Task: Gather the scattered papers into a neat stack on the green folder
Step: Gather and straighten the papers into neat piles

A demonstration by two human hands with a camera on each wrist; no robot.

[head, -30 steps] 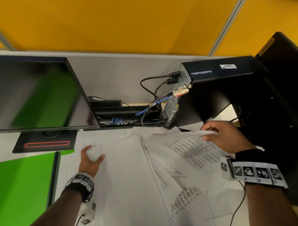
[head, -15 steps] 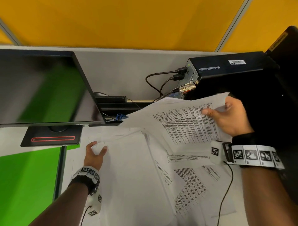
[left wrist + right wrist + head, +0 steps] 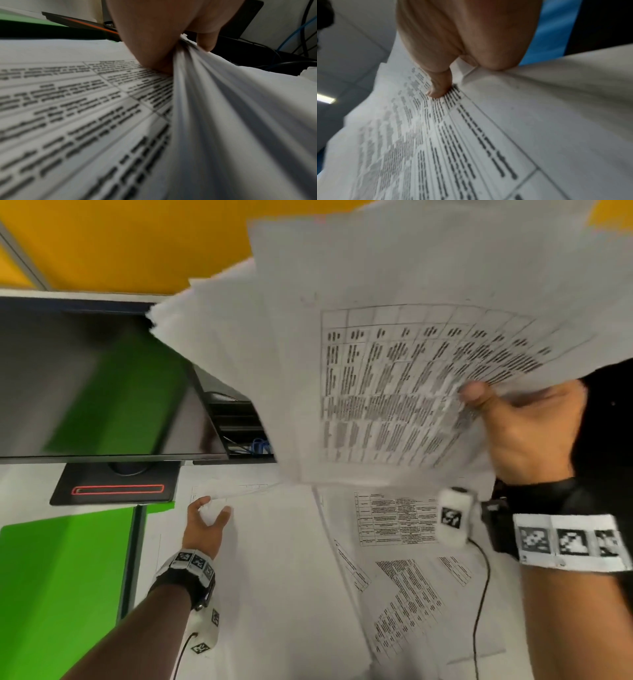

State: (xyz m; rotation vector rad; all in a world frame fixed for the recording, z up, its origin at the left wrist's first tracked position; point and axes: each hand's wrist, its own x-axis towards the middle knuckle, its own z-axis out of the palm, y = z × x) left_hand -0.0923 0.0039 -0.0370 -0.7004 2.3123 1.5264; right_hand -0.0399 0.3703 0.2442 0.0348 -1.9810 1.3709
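My right hand (image 3: 507,419) pinches a bunch of printed sheets (image 3: 394,347) and holds it high above the desk, thumb on the printed table (image 3: 436,93). The lifted sheets hide the back of the desk. My left hand (image 3: 207,518) grips the far left corner of a sheaf of papers (image 3: 274,577) that lies on the desk; the wrist view has thumb and fingers pinching that bundle (image 3: 223,108). More printed sheets (image 3: 404,594) lie scattered on the right. The green folder (image 3: 58,587) lies flat at the left, with no paper on it.
A dark monitor (image 3: 96,385) on a black stand (image 3: 116,487) sits just behind the folder. A black tray with cables (image 3: 239,422) stands at the back. A thin black cable (image 3: 483,594) from my right wrist trails over the loose sheets.
My right hand has lifted its sheets from the desk up and toward the camera. My left hand has kept its grip at the same corner.
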